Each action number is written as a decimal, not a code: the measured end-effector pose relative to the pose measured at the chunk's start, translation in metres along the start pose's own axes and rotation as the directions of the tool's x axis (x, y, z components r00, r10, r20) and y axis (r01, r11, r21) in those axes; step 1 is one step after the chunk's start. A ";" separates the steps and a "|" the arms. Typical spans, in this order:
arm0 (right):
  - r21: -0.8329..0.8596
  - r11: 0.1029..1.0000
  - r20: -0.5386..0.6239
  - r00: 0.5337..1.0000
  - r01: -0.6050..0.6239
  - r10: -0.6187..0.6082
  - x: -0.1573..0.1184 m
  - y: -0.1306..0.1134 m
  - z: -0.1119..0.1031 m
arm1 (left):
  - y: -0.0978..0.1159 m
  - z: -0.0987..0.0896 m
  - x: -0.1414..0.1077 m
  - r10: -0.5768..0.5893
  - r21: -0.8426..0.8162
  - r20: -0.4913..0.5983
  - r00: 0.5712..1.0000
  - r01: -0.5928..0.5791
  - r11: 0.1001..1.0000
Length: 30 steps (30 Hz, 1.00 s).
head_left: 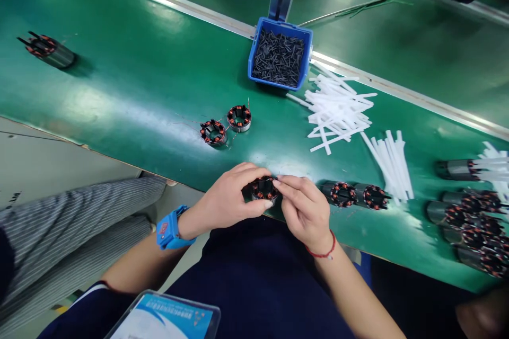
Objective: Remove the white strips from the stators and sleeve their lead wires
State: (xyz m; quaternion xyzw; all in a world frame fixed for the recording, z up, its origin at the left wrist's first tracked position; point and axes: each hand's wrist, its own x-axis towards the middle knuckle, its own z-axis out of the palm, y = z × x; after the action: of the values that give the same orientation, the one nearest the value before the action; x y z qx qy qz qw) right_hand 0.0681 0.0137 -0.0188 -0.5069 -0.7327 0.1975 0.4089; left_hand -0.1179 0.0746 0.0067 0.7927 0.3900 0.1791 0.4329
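Note:
Near the table's front edge, my left hand (pixel 234 193) grips a motor stator (pixel 263 189) with black insulation and copper windings, thumb and fingers around its side. My right hand (pixel 304 209) is closed in a pinch at the stator's upper right rim; whatever sits between its fingertips is too small to make out. Beyond my hands, two short stators, one (pixel 213 132) slightly nearer and another (pixel 239 118) beside it, stand on the green table with thin wires sticking out. To the right of my right hand lie two taller stators (pixel 342 194) side by side.
A blue bin (pixel 250 63) full of short black tubes stands at the back. White strips (pixel 338 108) lie in a loose pile right of it, with a smaller bunch (pixel 392 164) nearer. Several stators (pixel 457 214) cluster at far right; one (pixel 51 52) lies far left.

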 end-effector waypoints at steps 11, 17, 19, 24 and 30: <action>-0.136 0.951 0.019 0.959 -0.277 0.282 0.063 -0.024 -0.074 | 0.001 0.023 0.015 0.186 0.152 0.023 0.982 -0.187 0.970; -0.565 0.815 0.193 0.981 0.129 -0.021 0.192 0.043 -0.042 | -0.002 -0.003 0.025 0.199 0.340 -0.339 0.920 -0.077 0.937; -0.642 0.743 0.259 0.966 0.190 -0.023 0.224 0.064 -0.022 | -0.008 -0.016 0.033 0.143 0.486 -0.432 0.890 0.096 0.869; -0.731 0.668 0.277 0.956 0.141 0.101 0.260 0.085 0.008 | -0.016 -0.022 0.038 0.091 0.648 -0.369 0.925 0.186 0.738; -0.667 0.744 0.164 0.979 0.020 0.121 0.252 0.086 0.003 | -0.011 -0.014 0.017 0.154 0.589 -0.315 0.936 0.066 0.805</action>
State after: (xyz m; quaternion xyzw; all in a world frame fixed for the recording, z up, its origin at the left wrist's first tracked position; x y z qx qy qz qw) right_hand 0.0777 0.2772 0.0193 -0.6169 -0.7774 -0.0167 0.1215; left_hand -0.1206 0.0988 0.0049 0.8522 0.4776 0.1963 0.0842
